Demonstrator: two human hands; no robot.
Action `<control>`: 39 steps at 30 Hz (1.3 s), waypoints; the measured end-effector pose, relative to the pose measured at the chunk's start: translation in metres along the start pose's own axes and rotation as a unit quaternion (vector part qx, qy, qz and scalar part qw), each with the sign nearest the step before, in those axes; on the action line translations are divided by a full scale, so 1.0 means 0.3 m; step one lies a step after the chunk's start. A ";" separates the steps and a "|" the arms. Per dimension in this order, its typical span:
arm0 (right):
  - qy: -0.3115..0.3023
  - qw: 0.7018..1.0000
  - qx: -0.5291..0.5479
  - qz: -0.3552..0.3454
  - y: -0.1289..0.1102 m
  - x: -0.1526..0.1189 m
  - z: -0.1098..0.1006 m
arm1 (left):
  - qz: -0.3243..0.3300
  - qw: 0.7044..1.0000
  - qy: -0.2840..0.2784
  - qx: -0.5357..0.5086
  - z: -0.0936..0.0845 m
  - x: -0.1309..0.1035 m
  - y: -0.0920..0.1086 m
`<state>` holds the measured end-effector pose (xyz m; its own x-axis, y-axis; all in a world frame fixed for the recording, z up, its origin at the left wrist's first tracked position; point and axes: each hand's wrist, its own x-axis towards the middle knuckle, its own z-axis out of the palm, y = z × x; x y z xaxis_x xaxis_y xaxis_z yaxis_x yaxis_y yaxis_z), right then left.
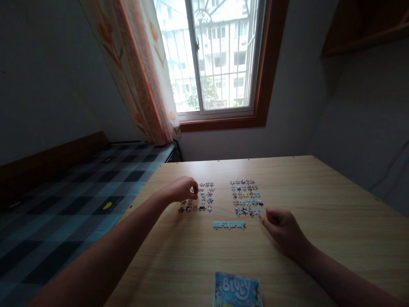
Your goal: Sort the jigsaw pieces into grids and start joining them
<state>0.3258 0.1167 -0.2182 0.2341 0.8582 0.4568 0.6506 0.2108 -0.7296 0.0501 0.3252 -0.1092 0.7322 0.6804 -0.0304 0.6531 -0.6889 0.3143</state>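
Observation:
Small jigsaw pieces lie in rows in two groups on the wooden table (179, 251). Over the left group (203, 208) is my left hand (183, 189), its thumb and forefinger curled near each other; whether a piece is between them is too small to tell. Beside the lower right corner of the right group (244, 194) rests my right hand (281, 226), fingers curled in and thumb pointing at the nearest piece; what it may hold is hidden. A joined light-blue strip of pieces (229, 225) lies between and below the groups.
A blue Bluey box (237, 291) sits at the near edge of view. Behind the table are a window (223, 64) and a flowered curtain (137, 64). A bed with a checked cover (79, 204) stands at the left, and a wooden shelf (367, 40) hangs at upper right.

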 end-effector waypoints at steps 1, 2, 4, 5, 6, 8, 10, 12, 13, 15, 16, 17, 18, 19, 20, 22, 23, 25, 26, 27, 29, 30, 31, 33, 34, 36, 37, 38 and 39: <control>0.000 1.000 0.002 0.000 0.000 0.000 0.000 | -0.011 0.999 0.002 -0.048 -0.011 -0.010 0.013; 0.001 1.000 0.004 0.001 -0.002 0.000 0.000 | -0.024 0.994 0.001 -0.102 -0.017 -0.024 0.032; -0.001 1.000 0.006 0.000 -0.007 0.001 -0.001 | -0.044 0.967 -0.003 -0.252 -0.011 -0.061 0.088; -0.002 1.000 0.005 -0.003 -0.010 0.002 -0.002 | -0.058 0.945 -0.011 -0.322 0.003 -0.082 0.123; -0.003 1.000 0.003 -0.008 -0.013 0.002 -0.002 | -0.078 0.923 -0.017 -0.376 0.025 -0.102 0.158; -0.006 1.000 -0.006 -0.022 -0.021 0.000 -0.004 | -0.124 0.884 -0.035 -0.450 0.084 -0.139 0.220; -0.011 0.999 -0.020 -0.036 -0.028 -0.003 -0.006 | -0.159 0.850 -0.033 -0.501 0.152 -0.165 0.262; -0.014 0.998 -0.035 -0.050 -0.036 -0.005 -0.008 | -0.174 0.828 -0.034 -0.533 0.213 -0.180 0.281; -0.015 0.997 -0.042 -0.059 -0.039 -0.006 -0.010 | -0.175 0.823 -0.032 -0.539 0.238 -0.185 0.285; -0.016 0.996 -0.052 -0.076 -0.045 -0.006 -0.013 | -0.166 0.822 -0.020 -0.544 0.278 -0.192 0.285; -0.016 0.995 -0.056 -0.083 -0.047 -0.005 -0.014 | -0.157 0.825 -0.008 -0.543 0.293 -0.195 0.285; -0.016 0.994 -0.060 -0.090 -0.049 -0.005 -0.015 | -0.144 0.830 0.008 -0.539 0.306 -0.197 0.284; -0.016 0.993 -0.064 -0.095 -0.051 -0.004 -0.017 | -0.128 0.839 0.025 -0.528 0.316 -0.200 0.284; -0.017 0.992 -0.067 -0.102 -0.054 -0.004 -0.018 | -0.109 0.853 0.045 -0.509 0.323 -0.203 0.286; -0.018 0.991 -0.070 -0.112 -0.057 -0.005 -0.018 | -0.088 0.869 0.064 -0.482 0.329 -0.206 0.289; -0.025 0.987 -0.073 -0.138 -0.068 -0.008 -0.019 | -0.048 0.904 0.090 -0.415 0.337 -0.215 0.300; -0.031 0.985 -0.071 -0.153 -0.074 -0.011 -0.019 | -0.030 0.919 0.098 -0.382 0.339 -0.220 0.307; -0.051 0.980 -0.063 -0.180 -0.089 -0.017 -0.018 | 0.005 0.942 0.091 -0.323 0.344 -0.231 0.321; -0.063 0.978 -0.058 -0.190 -0.095 -0.019 -0.018 | 0.025 0.951 0.081 -0.296 0.346 -0.236 0.328; -0.077 0.976 -0.052 -0.198 -0.101 -0.021 -0.018 | 0.046 0.959 0.069 -0.272 0.349 -0.241 0.334; -0.102 0.972 -0.040 -0.206 -0.107 -0.023 -0.021 | 0.079 0.968 0.050 -0.233 0.355 -0.249 0.343; -0.112 0.971 -0.034 -0.206 -0.107 -0.024 -0.022 | 0.089 0.970 0.052 -0.221 0.358 -0.251 0.345; -0.121 0.971 -0.030 -0.204 -0.106 -0.024 -0.024 | 0.095 0.970 0.063 -0.215 0.359 -0.253 0.345; -0.135 0.971 -0.027 -0.197 -0.101 -0.024 -0.028 | 0.101 0.966 0.102 -0.216 0.358 -0.253 0.338; -0.143 0.970 -0.030 -0.194 -0.098 -0.025 -0.030 | 0.105 0.962 0.124 -0.218 0.355 -0.251 0.332; -0.157 0.969 -0.039 -0.188 -0.093 -0.027 -0.033 | 0.115 0.956 0.163 -0.214 0.347 -0.247 0.315; -0.163 0.968 -0.042 -0.188 -0.092 -0.029 -0.034 | 0.122 0.955 0.179 -0.202 0.342 -0.244 0.305; -0.169 0.967 -0.043 -0.187 -0.092 -0.030 -0.034 | 0.129 0.955 0.195 -0.183 0.338 -0.241 0.296; -0.176 0.965 -0.042 -0.188 -0.093 -0.031 -0.035 | 0.136 0.955 0.212 -0.159 0.336 -0.237 0.287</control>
<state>0.3130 0.0981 -0.1967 -0.2800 0.8378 0.4688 0.7019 0.5118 -0.4953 0.0736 0.1924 -0.1756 0.6787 0.5742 0.4580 0.3091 -0.7889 0.5311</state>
